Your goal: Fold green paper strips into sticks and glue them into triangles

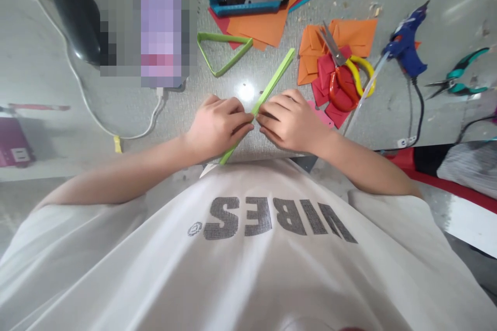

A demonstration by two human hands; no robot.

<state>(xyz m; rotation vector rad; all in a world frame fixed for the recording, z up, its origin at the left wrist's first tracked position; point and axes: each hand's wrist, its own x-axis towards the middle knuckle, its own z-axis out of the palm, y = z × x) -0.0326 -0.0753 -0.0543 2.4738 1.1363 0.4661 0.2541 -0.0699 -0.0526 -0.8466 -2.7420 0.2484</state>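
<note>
A narrow green paper strip [276,76] runs diagonally between my hands, its lower end reaching the table edge by my shirt. My left hand [222,125] pinches the strip near its middle from the left. From the other side, the fingertips of my right hand [290,120] close on the same spot, almost meeting the left ones. Beyond my left hand lies a green paper triangle [232,62], folded from a similar strip. Part of the strip is hidden under my left fingers.
A blue box cutter [248,3] rests on orange paper sheets [267,28]. To the right are scissors [341,64] on folded paper pieces, a blue glue gun [409,44] and teal-handled pliers [456,80]. A white cable [83,95] and dark computer mouse [75,18] lie left.
</note>
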